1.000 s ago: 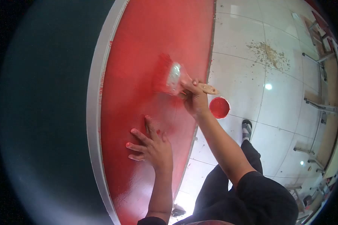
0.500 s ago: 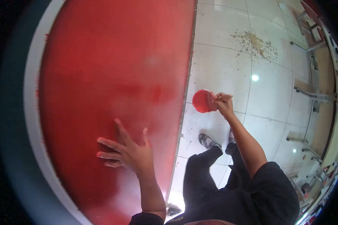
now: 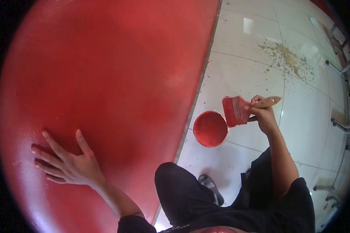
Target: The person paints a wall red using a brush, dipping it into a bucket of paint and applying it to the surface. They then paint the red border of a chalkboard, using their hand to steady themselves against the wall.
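At the left, the red surface (image 3: 116,77) fills the view, glossy in places, with a pale sheen along its lower left edge. The left hand (image 3: 72,167) is laid out over its lower part, fingers spread and thumb apart, its grip open and holding nothing; red marks show on the fingertips and near the thumb. How firmly the palm rests there, I cannot tell. A dark, narrow strip (image 3: 199,86) borders the red surface along its right side.

Right of that strip, a round tub (image 3: 224,140) with red paint (image 3: 210,129) inside stands on the pale tiled floor (image 3: 245,73). Below it in the view are a bent knee in dark trousers (image 3: 171,178) and a sandal (image 3: 209,183). Just beside the tub's upper right rim is the wide brush (image 3: 236,112), its red-coated bristles pointing left, towards the tub; whether they touch the rim is unclear.

The right hand (image 3: 265,116) has its grip closed around the brush, thumb and fingers where the head meets the wooden handle. The head lies left of the grip, while the handle's end sticks out to the upper right. Farther right are a brownish patch (image 3: 291,61) of specks on the tiles and metal furniture legs (image 3: 341,125).
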{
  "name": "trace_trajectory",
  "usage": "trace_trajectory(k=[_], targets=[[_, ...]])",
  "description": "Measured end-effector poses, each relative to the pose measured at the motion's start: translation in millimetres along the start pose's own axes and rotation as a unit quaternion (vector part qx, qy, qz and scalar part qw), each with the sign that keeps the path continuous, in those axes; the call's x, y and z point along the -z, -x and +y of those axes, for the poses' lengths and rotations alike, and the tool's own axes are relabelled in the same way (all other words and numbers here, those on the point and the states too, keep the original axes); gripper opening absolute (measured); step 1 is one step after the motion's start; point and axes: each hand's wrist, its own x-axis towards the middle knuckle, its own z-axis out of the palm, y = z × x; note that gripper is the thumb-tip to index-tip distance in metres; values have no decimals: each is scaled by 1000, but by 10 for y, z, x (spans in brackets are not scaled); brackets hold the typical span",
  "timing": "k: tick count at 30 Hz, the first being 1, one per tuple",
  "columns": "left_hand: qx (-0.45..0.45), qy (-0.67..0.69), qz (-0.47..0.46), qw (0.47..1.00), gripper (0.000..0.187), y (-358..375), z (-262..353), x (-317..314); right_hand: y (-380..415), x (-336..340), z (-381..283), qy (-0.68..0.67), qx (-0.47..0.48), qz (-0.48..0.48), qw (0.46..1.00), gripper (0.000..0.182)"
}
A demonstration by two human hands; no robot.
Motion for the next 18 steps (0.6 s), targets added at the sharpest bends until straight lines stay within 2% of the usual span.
trace_trajectory(k=[2,5,8,10,14,15,16,17,18], targets=[[27,-33,14,999,80,214,211,10,-140,89,116,44,59,-6,997,21],[41,-3,27,999,80,234,259,33,-349,-34,255,17,62,-31,997,21],[36,16,0,999,78,223,211,52,-431,-233,282,73,90,-66,991,11],[25,38,-25,999,76,248,175,77,-471,-305,464,208,256,-141,933,10],[6,67,-26,997,74,335,124,27,-465,-589,895,254,279,-173,910,10],[3,67,-29,997,74,318,168,84,-500,-676,1050,321,283,-148,892,11],[4,-40,-96,995,74,283,221,169,-515,-749,1189,386,285,-123,869,13],[5,-146,-160,976,74,258,240,214,-527,-798,1322,385,280,-123,871,13],[1,-145,-162,976,74,287,207,174,-528,-839,1419,415,244,-117,869,11]])
